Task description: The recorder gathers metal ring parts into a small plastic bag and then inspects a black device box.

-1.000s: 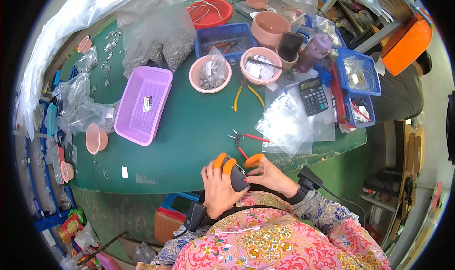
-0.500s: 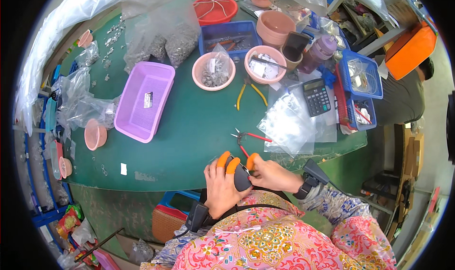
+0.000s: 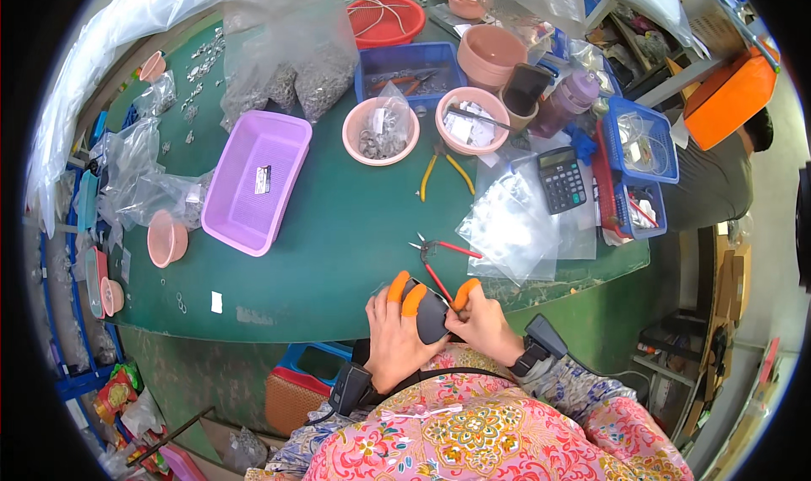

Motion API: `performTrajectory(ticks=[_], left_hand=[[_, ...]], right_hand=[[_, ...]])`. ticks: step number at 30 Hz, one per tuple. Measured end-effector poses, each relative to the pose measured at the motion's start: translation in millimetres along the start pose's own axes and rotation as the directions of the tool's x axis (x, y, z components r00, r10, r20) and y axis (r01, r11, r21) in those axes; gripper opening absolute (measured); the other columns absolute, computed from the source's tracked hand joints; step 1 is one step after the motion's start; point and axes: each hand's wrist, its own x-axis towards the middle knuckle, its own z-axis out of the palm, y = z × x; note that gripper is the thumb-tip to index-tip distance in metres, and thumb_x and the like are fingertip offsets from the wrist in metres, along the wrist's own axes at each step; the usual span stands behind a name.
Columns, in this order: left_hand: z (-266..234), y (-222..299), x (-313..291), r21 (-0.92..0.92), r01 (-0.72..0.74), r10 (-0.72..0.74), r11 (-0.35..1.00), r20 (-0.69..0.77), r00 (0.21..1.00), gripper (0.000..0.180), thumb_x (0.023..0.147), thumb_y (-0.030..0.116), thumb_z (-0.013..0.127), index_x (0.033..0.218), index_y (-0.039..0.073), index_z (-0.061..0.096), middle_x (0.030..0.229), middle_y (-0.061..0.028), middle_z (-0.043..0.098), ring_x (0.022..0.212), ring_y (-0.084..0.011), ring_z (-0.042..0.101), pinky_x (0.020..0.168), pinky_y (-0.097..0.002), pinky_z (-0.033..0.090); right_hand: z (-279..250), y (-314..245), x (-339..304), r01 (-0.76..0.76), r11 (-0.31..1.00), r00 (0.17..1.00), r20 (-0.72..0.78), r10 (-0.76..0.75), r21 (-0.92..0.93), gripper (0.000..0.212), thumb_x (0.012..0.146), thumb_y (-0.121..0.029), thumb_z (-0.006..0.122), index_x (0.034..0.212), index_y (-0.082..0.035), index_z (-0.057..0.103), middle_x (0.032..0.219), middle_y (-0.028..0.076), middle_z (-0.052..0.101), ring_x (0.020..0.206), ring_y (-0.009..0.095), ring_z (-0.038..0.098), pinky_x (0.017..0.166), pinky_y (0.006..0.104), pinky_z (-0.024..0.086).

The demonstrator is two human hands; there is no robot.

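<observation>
"What carries the things?"
"A green worktop [image 3: 338, 261] across the middle of the frame."
"And left on it?"
"A lilac rectangular plastic basket [image 3: 253, 147], a round pink plastic tub [image 3: 167, 239] just beside it, a small white rectangular slip [image 3: 216, 302] lower down."
"Centre right?"
"Red-handled metal pliers [image 3: 429, 246] by flat, clear plastic bags [image 3: 511, 228]."
"Upper middle?"
"A blue rectangular plastic basket [image 3: 422, 52]."

Worn are a pink floral garment [image 3: 481, 430], blue-patterned sleeves [image 3: 574, 386], black wristbands [image 3: 348, 387] and orange fingercots [image 3: 399, 286].
</observation>
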Motion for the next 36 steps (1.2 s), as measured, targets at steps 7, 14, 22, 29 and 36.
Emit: performTrajectory(ticks=[7, 14, 22, 29, 36], left_hand=[[-2.1, -1.0, -2.1, 0.022, -0.019, 0.019, 1.0, -0.003, 1.0, 0.082, 0.057, 0.025, 0.083, 0.126, 0.002, 0.044, 0.134, -0.0214, 0.039, 0.121, -0.0412, 0.038, 0.101, -0.0539, 0.03], [5.1, 1.1, -6.2, 0.0, 0.018, -0.018, 1.0, -0.051, 0.999, 0.083, 0.058, 0.026, 0.084, 0.127, 0.003, 0.045, 0.137, -0.0217, 0.037, 0.122, -0.0412, 0.037, 0.102, -0.0537, 0.03], [3.5, -0.4, -9.5, 0.017, 0.044, -0.043, 0.999, -0.039, 0.998, 0.08, 0.059, 0.034, 0.084, 0.124, 0.004, 0.048, 0.136, -0.0196, 0.038, 0.124, -0.0382, 0.036, 0.102, -0.0541, 0.029], [8.3, 2.5, -9.1, -0.027, 0.028, -0.031, 0.999, -0.104, 0.994, 0.08, 0.059, 0.032, 0.085, 0.124, 0.003, 0.048, 0.139, -0.0205, 0.037, 0.123, -0.0395, 0.037, 0.101, -0.0534, 0.03], [-25.1, -6.3, -6.7, -0.053, 0.02, -0.014, 0.998, 0.108, 0.994, 0.079, 0.061, 0.029, 0.084, 0.127, 0.006, 0.048, 0.14, -0.02, 0.037, 0.126, -0.0412, 0.035, 0.104, -0.0532, 0.029]], right_hand=[[-19.0, -17.0, 12.5, 0.337, 0.903, 0.92, 0.299, -0.255, -0.266, 0.027, 0.087, -0.015, 0.059, 0.103, -0.002, 0.042, 0.07, 0.02, 0.062, 0.065, 0.041, 0.062, 0.056, 0.047, 0.05], [-2.8, -0.1, 4.0, 0.069, 0.995, 0.997, 0.026, -0.068, -0.068, 0.029, 0.083, -0.015, 0.065, 0.097, -0.001, 0.044, 0.07, 0.017, 0.064, 0.065, 0.035, 0.066, 0.057, 0.0419, 0.052], [-3.4, -19.3, 15.2, 0.061, 0.998, 0.997, 0.052, -0.061, -0.01, 0.035, 0.083, -0.013, 0.066, 0.109, -0.003, 0.045, 0.079, 0.018, 0.067, 0.072, 0.037, 0.066, 0.064, 0.0422, 0.053], [12.7, -19.9, 24.0, -0.035, 0.992, 0.998, -0.046, 0.03, -0.12, 0.032, 0.087, -0.018, 0.066, 0.108, -0.005, 0.046, 0.084, 0.018, 0.068, 0.075, 0.04, 0.065, 0.064, 0.0472, 0.051], [5.3, -26.2, 27.5, -0.015, 0.998, 0.995, 0.096, 0.021, -0.065, 0.033, 0.082, -0.019, 0.068, 0.103, -0.003, 0.048, 0.083, 0.018, 0.068, 0.079, 0.038, 0.067, 0.066, 0.0433, 0.052]])
